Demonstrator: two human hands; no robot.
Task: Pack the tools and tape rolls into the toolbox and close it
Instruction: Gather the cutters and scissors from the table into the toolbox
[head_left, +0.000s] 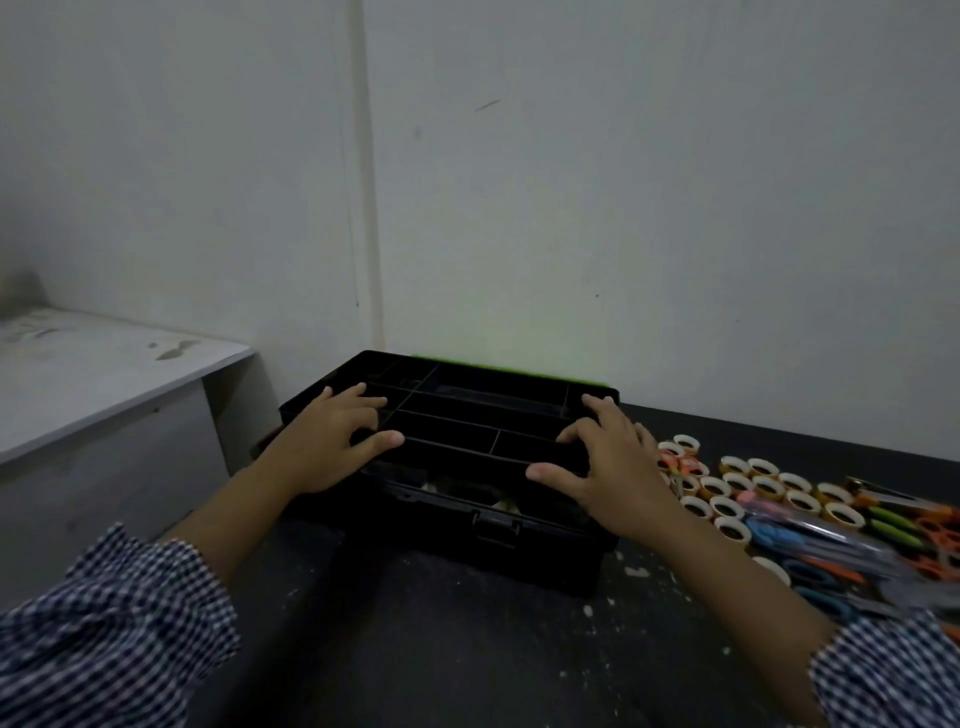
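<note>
On the counter (415, 649), over the toolbox (447, 540), grips tray (467, 415) by its 2 ends, left hand (332, 441) and right hand (608, 467) curled round it; tape rolls (748, 483), scissors (821, 571) beside.

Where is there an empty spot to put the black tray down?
For the tray, the dark table in front of the toolbox is bare apart from white flecks. The white ledge left of the toolbox looks free too. Right of the toolbox is crowded: tape rolls and scissors lie packed together.
</note>
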